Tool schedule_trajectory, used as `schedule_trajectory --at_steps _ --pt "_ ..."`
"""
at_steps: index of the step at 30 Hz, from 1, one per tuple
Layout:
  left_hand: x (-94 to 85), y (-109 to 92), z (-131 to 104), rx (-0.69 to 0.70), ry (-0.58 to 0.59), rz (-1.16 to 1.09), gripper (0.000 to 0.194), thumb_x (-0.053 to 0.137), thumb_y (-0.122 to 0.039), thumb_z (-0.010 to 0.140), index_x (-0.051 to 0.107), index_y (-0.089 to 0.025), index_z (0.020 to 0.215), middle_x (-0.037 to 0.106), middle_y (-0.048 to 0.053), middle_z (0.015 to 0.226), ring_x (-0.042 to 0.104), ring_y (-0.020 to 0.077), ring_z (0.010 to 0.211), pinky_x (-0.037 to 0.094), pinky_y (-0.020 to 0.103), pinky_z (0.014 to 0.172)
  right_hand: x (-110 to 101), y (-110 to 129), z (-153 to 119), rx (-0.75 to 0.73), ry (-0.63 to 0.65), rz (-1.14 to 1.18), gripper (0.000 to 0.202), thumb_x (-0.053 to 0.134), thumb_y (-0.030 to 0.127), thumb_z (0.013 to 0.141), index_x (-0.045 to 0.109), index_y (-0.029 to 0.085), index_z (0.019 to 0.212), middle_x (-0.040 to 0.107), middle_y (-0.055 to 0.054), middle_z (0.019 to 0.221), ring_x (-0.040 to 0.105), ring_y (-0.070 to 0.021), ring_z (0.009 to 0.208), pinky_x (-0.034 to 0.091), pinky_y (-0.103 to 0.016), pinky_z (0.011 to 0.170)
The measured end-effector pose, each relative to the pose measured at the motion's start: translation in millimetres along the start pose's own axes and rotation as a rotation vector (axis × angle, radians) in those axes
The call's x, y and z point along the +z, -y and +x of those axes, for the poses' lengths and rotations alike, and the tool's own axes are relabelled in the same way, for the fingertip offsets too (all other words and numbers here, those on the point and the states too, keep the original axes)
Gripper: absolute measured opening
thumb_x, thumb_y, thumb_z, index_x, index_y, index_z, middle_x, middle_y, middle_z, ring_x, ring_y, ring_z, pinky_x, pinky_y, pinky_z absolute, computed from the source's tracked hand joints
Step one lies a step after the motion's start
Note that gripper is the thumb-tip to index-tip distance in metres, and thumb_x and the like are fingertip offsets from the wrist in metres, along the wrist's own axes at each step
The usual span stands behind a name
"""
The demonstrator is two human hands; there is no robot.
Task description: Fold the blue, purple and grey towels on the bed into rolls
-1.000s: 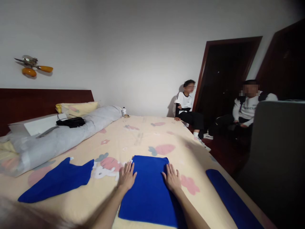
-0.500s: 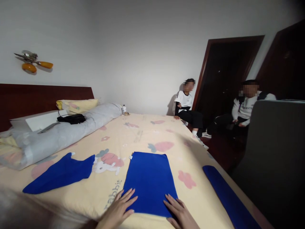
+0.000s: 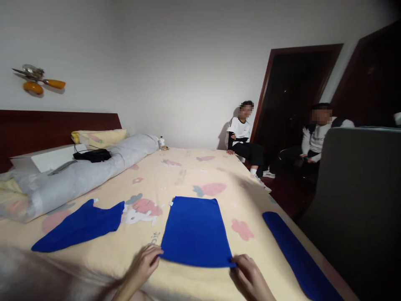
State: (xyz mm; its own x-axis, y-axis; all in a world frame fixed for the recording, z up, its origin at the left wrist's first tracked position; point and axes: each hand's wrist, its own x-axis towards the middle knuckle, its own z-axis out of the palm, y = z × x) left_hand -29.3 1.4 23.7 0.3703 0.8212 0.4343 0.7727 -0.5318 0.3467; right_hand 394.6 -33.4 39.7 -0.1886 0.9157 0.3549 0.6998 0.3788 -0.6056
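Observation:
A blue cloth [image 3: 196,230] with a small white tag at its far left corner lies spread on the bed in front of me. My left hand [image 3: 147,260] pinches its near left corner. At the near right corner, my right hand [image 3: 249,271] is closed on the fabric too. The near edge between them looks slightly raised. To the left lies a crumpled second blue cloth [image 3: 81,225]. A long, narrow folded blue cloth [image 3: 297,255] rests along the bed's right side.
The bed [image 3: 181,175] has a yellow sheet with rabbit and carrot prints. A rolled grey quilt [image 3: 125,154], a black bag [image 3: 92,155] and a white box [image 3: 52,158] lie near the headboard. Two people sit at the far right, near a dark chair back [image 3: 363,200].
Both hands were spread flat on the cloth; now they grip its two near corners. The near edge has shifted a little away from me.

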Motion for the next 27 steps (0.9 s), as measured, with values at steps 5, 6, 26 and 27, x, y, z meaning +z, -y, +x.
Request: schedule_trajectory --at_steps 5,6,26,27 --pt "6.2 -5.9 30.8 -0.280 -0.086 -0.185 0.025 0.041 -0.033 0.093 0.063 -0.024 0.097 0.070 0.001 0.083 0.068 0.0163 0.075 0.054 0.024 0.068 12.2 1.5 29.2 0.177 -0.061 0.075 0.032 0.034 0.037 0.092 0.059 0.022 0.081 0.066 -0.006 0.077 0.062 -0.0215 0.075 0.049 -0.033 0.069" --pt "9.0 -6.4 36.7 -0.294 -0.097 -0.172 0.026 0.039 -0.033 0.094 0.062 -0.024 0.098 0.070 0.001 0.083 0.067 0.0166 0.074 0.054 0.025 0.067 15.7 -1.7 35.7 0.185 -0.066 0.063 0.030 0.032 0.035 0.091 0.058 0.021 0.082 0.067 -0.006 0.077 0.062 -0.0213 0.074 0.049 -0.032 0.069" --pt "63.6 -82.5 52.1 0.109 0.296 0.123 0.061 0.033 -0.039 0.100 0.009 -0.031 0.155 0.021 0.002 0.161 0.025 0.0227 0.146 0.027 0.046 0.117 90.3 38.9 46.2 -0.234 0.248 -0.296 0.054 0.029 0.039 0.099 0.025 0.026 0.152 0.030 -0.004 0.156 0.029 -0.0242 0.144 0.029 -0.047 0.116" --pt "59.5 -76.2 50.0 0.099 0.316 0.117 0.060 0.032 -0.041 0.100 0.008 -0.034 0.154 0.020 0.001 0.161 0.024 0.0230 0.146 0.026 0.047 0.117 84.1 34.5 44.9 -0.211 0.276 -0.294 0.054 0.029 0.042 0.099 0.025 0.028 0.151 0.028 -0.004 0.157 0.027 -0.0245 0.144 0.028 -0.049 0.116"
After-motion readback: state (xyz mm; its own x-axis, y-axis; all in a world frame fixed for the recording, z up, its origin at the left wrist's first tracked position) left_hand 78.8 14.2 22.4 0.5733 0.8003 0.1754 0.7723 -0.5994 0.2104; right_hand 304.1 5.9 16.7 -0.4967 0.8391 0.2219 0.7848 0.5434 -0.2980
